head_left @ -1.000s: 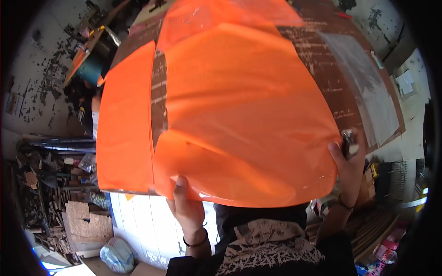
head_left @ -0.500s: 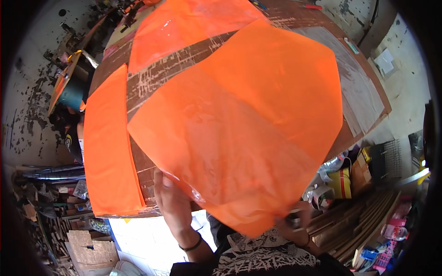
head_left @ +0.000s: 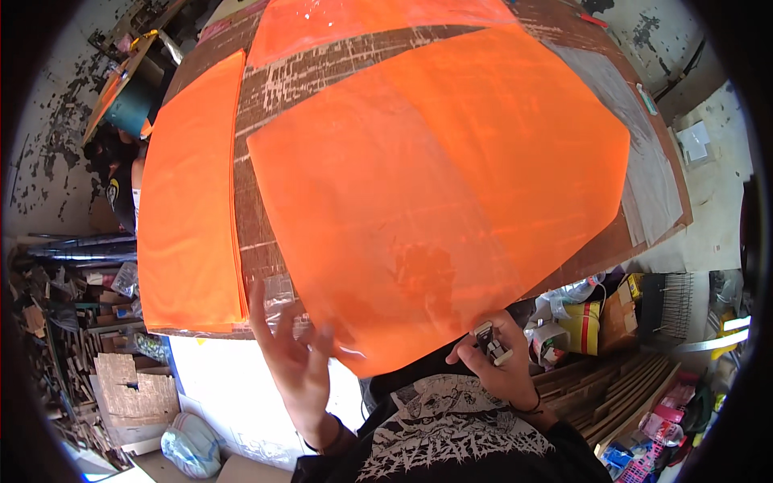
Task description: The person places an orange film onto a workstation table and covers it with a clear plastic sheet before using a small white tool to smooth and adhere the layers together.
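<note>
A large orange sheet (head_left: 523, 145) lies over the brown worktable (head_left: 302, 88), its near corner hanging past the front edge. A paler, see-through layer (head_left: 362, 185) covers its left part. Beside that near corner, my left hand (head_left: 296, 370) is open, fingers spread and palm up, gripping nothing. Near the sheet's lower right edge, my right hand (head_left: 503, 362) closes its fingers round a small black-and-white object (head_left: 493, 344), whose kind I cannot make out.
A folded orange stack (head_left: 193, 209) lies at the table's left, another orange sheet (head_left: 378, 20) at its far side. Grey clear film (head_left: 652, 177) covers the right edge. Wooden strips (head_left: 612, 394) stand below right; scrap wood (head_left: 133, 394) and a person (head_left: 121, 177) are at left.
The orange sheet has settled flatter, its near part shifting away from me. My left hand has let go of its edge and opened. My right hand has come up and left, showing the small object.
</note>
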A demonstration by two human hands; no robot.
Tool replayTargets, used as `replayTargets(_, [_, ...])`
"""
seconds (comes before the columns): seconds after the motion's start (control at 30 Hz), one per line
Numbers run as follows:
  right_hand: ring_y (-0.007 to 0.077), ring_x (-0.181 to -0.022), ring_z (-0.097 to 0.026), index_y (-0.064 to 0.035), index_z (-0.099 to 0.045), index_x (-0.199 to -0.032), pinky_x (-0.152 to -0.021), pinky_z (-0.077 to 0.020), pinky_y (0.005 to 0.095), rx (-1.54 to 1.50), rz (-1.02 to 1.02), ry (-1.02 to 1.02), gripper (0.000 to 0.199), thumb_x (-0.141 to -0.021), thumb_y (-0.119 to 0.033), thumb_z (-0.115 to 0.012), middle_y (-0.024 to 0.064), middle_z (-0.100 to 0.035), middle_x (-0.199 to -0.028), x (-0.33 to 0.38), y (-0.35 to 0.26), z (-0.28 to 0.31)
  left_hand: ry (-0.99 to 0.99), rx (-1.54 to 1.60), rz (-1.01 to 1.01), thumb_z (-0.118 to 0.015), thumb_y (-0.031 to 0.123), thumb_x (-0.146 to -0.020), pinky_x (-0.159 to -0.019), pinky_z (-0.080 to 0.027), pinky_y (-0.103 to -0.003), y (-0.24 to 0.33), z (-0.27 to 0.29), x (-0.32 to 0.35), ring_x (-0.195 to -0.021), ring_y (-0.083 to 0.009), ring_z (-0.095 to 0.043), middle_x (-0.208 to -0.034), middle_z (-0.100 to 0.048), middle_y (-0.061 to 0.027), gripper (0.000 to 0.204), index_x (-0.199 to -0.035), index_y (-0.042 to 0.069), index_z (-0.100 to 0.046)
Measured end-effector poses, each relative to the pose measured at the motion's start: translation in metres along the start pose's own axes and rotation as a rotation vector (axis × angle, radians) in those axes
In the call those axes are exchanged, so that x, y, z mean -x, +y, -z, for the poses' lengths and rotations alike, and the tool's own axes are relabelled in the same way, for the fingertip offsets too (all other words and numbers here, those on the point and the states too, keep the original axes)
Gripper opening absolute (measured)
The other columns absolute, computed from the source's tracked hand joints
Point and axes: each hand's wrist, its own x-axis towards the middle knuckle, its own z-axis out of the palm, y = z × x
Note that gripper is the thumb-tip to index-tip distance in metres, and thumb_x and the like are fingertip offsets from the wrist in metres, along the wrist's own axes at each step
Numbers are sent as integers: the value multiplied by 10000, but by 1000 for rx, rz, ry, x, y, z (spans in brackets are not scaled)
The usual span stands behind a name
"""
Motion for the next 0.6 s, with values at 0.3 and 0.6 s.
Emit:
replayTargets(0.3, [102,-649,-617,-21,-428,-1033,-537,-496,228,-137,-101,88,201,-901,-36,-578,55,-566,-768,-10,-5,-17,211,256,171,-562,-25,-889,-432,-499,-269,-35,-19,45,-550,-162,-592,-956,-611,-172,533,-1297,36,-224])
replayTargets(0.6, [73,-483,-397,-63,-346,-1188,-418,-386,229,-340,-308,-126,651,-878,-617,-490,52,-443,-761,28,13,3,-13,631,349,-575,291,-936,-397,-498,-312,-83,-25,69,-607,-272,-644,-857,-607,-178,443,-1157,-15,-344])
